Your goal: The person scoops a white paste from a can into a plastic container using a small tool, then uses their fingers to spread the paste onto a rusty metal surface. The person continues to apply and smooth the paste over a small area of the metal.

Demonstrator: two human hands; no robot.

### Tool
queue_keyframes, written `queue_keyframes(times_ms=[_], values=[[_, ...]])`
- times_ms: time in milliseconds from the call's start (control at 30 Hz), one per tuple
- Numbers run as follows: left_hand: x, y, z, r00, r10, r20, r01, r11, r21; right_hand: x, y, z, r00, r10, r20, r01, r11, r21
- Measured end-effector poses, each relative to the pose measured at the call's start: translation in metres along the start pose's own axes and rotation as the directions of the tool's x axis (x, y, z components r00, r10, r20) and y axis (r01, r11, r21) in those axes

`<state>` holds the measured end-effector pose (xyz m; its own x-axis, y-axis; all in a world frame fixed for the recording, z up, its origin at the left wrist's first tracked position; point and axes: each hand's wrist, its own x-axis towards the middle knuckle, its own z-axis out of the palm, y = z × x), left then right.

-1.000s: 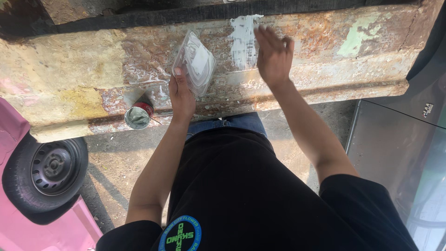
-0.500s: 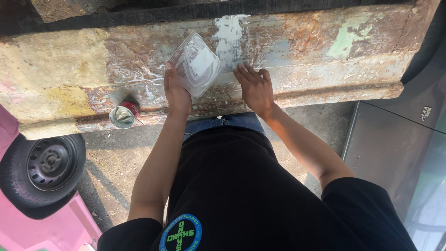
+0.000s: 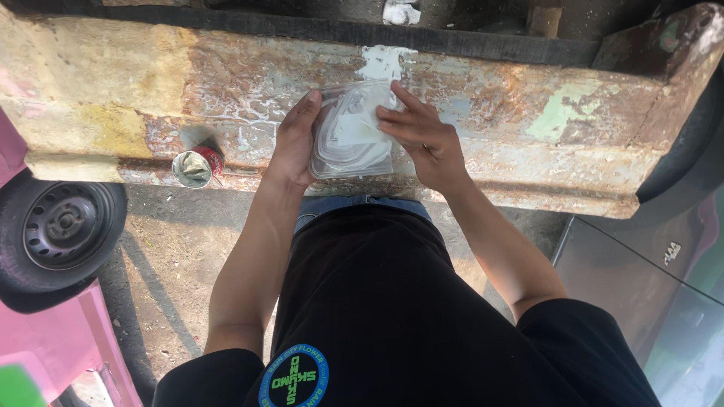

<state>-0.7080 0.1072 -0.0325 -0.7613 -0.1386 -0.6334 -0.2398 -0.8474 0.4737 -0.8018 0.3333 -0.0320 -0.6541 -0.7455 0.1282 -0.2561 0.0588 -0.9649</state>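
Clear plastic bag [image 3: 353, 136] with pale, whitish contents sits at upper centre of the frame, held against a rusty, paint-flaked metal beam [image 3: 528, 128] that runs across the top. Left hand [image 3: 294, 143]: grip clamped on the bag's left edge, thumb on the front face, fingers behind. Right hand [image 3: 422, 139]: fingertips pinched on the bag's upper right corner, palm over the beam. A white smear [image 3: 385, 60] marks the beam just above the bag. Small red can [image 3: 197, 164] lies on the beam's lower ledge, left of the left hand, apart from it. Black wheel [image 3: 60, 226] of a pink vehicle [image 3: 53, 354] at lower left.
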Motion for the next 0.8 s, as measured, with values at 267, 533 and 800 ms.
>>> queue_keyframes(times_ms=[267,533,800], values=[[-0.008,-0.007,0.002,0.999,-0.036,0.016,0.036,0.999,-0.018,-0.042,-0.001,-0.004,0.997,-0.065,-0.031,0.058,0.979,-0.194],[-0.005,0.007,-0.018,0.990,0.129,0.053,-0.135,0.979,0.149,-0.045,-0.006,-0.005,0.965,0.137,-0.224,-0.156,0.985,-0.070],[0.004,0.010,-0.003,0.999,0.037,0.039,-0.043,0.988,0.149,-0.007,-0.007,0.006,0.987,-0.124,-0.102,0.092,0.956,-0.277]])
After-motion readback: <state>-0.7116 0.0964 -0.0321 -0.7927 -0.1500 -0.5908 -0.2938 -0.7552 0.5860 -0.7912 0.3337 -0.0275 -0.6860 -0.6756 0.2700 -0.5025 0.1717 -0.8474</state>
